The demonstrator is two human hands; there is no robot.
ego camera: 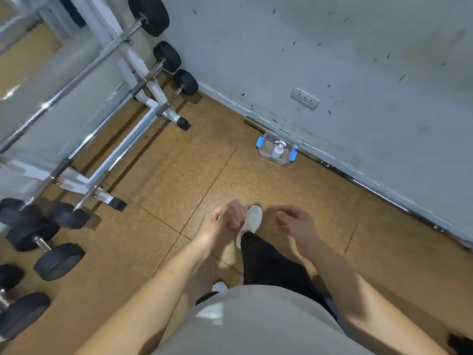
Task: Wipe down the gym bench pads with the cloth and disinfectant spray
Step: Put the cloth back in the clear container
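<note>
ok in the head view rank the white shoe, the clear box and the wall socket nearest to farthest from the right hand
1. white shoe, just left of the right hand
2. clear box, farther ahead, slightly left
3. wall socket, beyond the box, higher up

Small blurred bottle (278,150) in the clear box (266,155) — type unclear — dumbbells (23,313) cut by left edge.

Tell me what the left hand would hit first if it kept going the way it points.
From the left hand, likely the clear bin holding the spray bottle by the wall; only bare floor between. Depth unclear: it may pass over.
</note>
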